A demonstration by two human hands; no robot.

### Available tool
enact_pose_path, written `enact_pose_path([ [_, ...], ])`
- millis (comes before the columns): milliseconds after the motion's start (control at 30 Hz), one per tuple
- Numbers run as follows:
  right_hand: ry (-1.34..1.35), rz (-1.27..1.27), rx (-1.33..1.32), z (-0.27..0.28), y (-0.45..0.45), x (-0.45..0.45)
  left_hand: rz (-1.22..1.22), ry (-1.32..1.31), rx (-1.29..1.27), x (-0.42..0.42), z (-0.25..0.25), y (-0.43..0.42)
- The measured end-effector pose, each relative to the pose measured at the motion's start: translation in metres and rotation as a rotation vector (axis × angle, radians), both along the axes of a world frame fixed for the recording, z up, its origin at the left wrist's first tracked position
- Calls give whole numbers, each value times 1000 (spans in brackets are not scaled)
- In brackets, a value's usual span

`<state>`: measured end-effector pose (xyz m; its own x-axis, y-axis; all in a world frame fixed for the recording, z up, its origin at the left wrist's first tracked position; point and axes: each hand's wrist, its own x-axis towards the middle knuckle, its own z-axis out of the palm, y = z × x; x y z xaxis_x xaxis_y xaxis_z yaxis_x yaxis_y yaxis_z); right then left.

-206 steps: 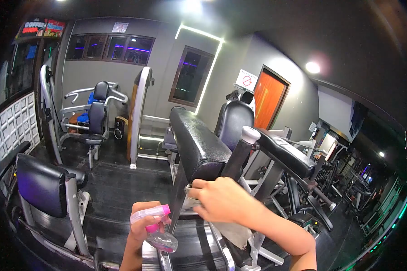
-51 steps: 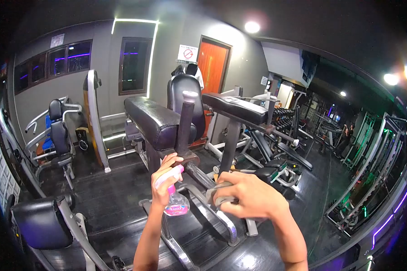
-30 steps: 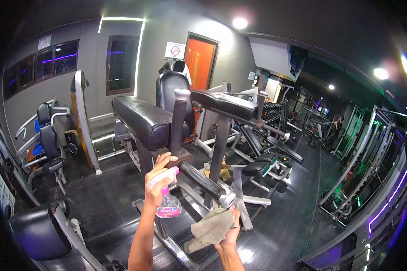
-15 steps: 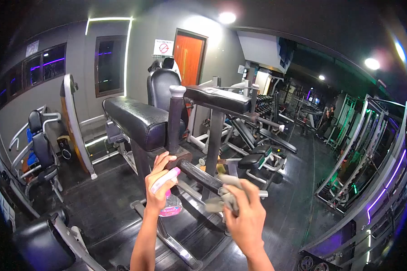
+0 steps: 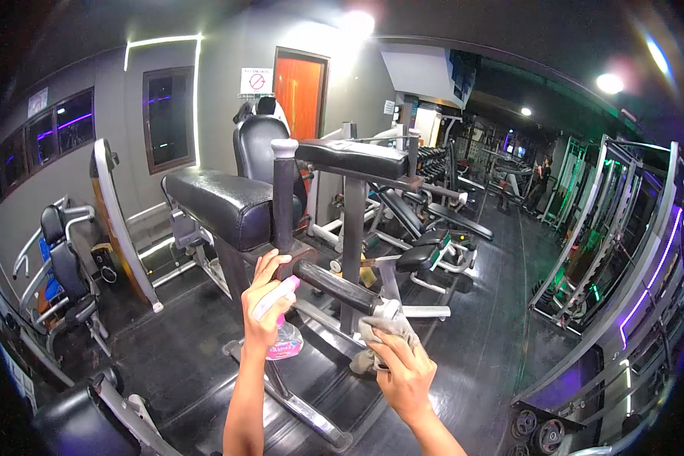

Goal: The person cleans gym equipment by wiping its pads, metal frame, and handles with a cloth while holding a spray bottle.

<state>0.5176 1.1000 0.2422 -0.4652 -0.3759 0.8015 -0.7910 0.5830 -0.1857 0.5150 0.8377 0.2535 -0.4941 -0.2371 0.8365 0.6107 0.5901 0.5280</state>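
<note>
My left hand (image 5: pixel 261 313) is wrapped round a clear spray bottle (image 5: pixel 285 340) with a pink and white top; its upper fingers reach the machine's frame below the black arm pad (image 5: pixel 222 204). In my right hand (image 5: pixel 404 372) is a grey-beige cloth (image 5: pixel 384 339), pressed around the silver end of the black horizontal handle (image 5: pixel 334 287). The handle runs from the frame toward my right hand. An upright post (image 5: pixel 283 194) with a pale cap rises beside the pad.
Behind the pad stands a black backrest (image 5: pixel 263 152); a second pad (image 5: pixel 353 158) is to its right. A bench seat (image 5: pixel 418 258) sits beyond. Racks (image 5: pixel 585 235) line the right side. A distant person (image 5: pixel 541 182) stands near them. A black padded seat (image 5: pixel 83 418) is at lower left.
The view has swung right, and the machine now appears further left. My right hand, with the cloth, has moved about the handle's end in changing poses. My left hand still holds the bottle near the frame.
</note>
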Motion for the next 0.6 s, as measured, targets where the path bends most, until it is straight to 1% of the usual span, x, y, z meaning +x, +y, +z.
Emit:
enact_pose_path([
  [67,-32,18,-32,-14,6,-13,-16,-6,10,1,0,0],
  [133,-282,42,-312,-26,15,-30,-9,-2,14,0,-4,0],
  [167,-351,68,-414,-32,20,-36,1,4,20,-2,-4,0],
  [200,-351,123,-548,-36,23,-41,2,12,23,-3,-3,0],
  [267,-342,175,-682,-20,18,-35,9,3,18,-2,-4,2],
  [300,-343,174,-682,-11,12,-31,9,2,19,-1,-4,5],
  [367,-399,311,-798,7,-5,-25,54,-15,8,0,-3,10],
  [400,-289,298,-693,14,-14,-23,53,-18,6,-1,-4,11],
  [467,-226,264,-738,5,-26,-25,67,26,-1,-3,-6,12],
  [533,-184,256,-742,-10,-27,-25,78,10,-8,-4,-8,11],
  [600,-99,268,-676,-35,-24,-30,87,-4,-11,-3,-8,11],
])
